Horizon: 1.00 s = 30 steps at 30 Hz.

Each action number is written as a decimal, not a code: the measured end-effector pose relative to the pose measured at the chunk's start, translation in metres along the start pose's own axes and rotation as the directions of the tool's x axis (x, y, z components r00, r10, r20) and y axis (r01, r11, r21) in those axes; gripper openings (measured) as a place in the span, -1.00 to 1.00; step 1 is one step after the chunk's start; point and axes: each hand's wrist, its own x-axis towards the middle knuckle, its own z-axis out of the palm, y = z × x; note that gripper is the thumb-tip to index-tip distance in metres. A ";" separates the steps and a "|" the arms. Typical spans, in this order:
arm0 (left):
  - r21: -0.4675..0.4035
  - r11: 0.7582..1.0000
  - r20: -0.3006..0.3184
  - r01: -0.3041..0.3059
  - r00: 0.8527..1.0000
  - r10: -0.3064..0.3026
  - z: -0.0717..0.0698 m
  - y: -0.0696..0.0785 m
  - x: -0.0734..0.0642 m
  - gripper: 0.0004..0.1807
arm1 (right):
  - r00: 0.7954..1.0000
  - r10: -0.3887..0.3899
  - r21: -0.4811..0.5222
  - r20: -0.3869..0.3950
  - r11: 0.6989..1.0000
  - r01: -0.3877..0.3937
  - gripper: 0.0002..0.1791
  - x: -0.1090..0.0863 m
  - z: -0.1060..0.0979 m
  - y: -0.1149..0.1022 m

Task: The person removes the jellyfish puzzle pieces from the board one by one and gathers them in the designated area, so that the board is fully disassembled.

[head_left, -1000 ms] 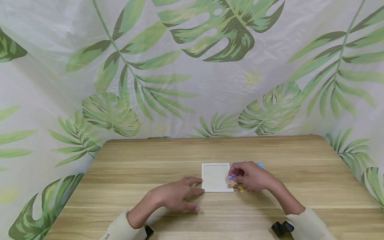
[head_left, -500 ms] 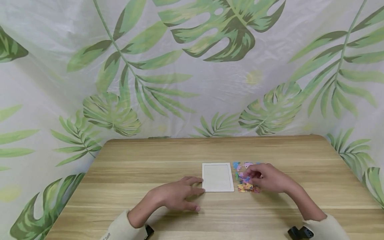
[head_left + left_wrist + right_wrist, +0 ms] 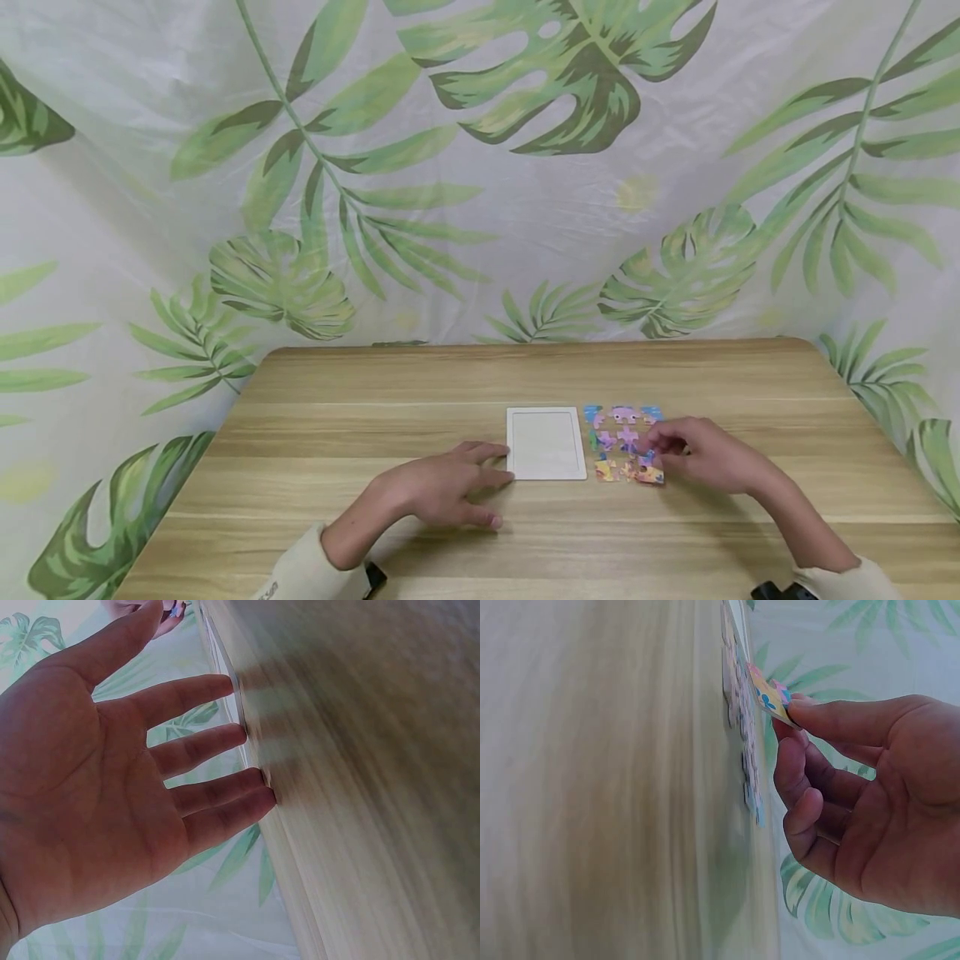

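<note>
My right hand [image 3: 708, 457] pinches a puzzle piece [image 3: 769, 696] between thumb and index finger, the other fingers curled below. This piece is yellow and pink with a blue flower print, and stands tilted just off the pieces on the table. Beneath and to the left of that hand lie several colourful puzzle pieces [image 3: 627, 437], spread in loose rows with gaps. A white puzzle board [image 3: 546, 443] with a thin inner outline sits to their left, bare on top. My left hand [image 3: 450, 485] has its fingers spread, fingertips right at the board's left edge.
The wood-grain table [image 3: 360, 400] has rounded far corners. Behind it hangs a pale curtain [image 3: 525, 225] printed with green leaves. Beige sleeves [image 3: 311, 567] and dark wrist cameras [image 3: 780, 592] come in at the bottom.
My right hand has moved right with its puzzle piece, from the board's right edge to the right side of the pieces, uncovering most of them. My left hand stays in place.
</note>
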 end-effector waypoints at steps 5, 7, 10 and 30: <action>-0.004 1.000 0.007 0.006 1.000 -0.006 0.000 0.000 0.000 -0.31 | 1.000 -0.008 0.000 -0.005 1.000 0.008 -0.84 -0.007 -0.003 0.006; -0.005 1.000 0.007 0.007 1.000 -0.007 0.000 0.000 0.000 -0.31 | 1.000 -0.006 -0.001 -0.006 1.000 0.006 -0.83 -0.009 -0.004 0.007; -0.004 1.000 0.006 0.002 1.000 -0.002 -0.001 0.000 0.000 -0.31 | 1.000 0.001 -0.007 -0.009 1.000 -0.001 -0.83 -0.012 -0.005 0.010; -0.012 1.000 0.006 0.014 1.000 -0.014 0.000 0.001 -0.001 -0.31 | 0.998 0.052 -0.088 -0.024 0.995 -0.054 -0.83 -0.013 -0.002 0.014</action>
